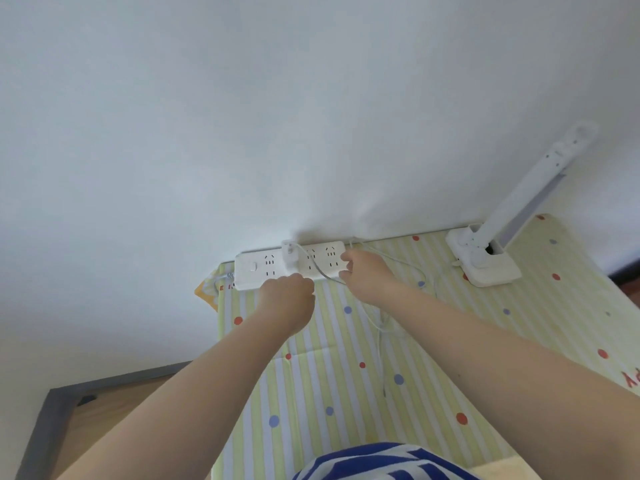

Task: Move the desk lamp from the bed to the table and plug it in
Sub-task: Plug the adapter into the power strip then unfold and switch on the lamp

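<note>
Where both hands [287,292] meet: smooth white oblong power strip [277,268].

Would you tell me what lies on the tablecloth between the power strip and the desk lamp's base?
In the head view, only the lamp's white cord lies between the power strip and desk lamp.

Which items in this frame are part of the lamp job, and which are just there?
Part of the job:
desk lamp
lamp cable
white plug
power strip
left hand
right hand

Just there:
striped dotted tablecloth
white wall
</note>
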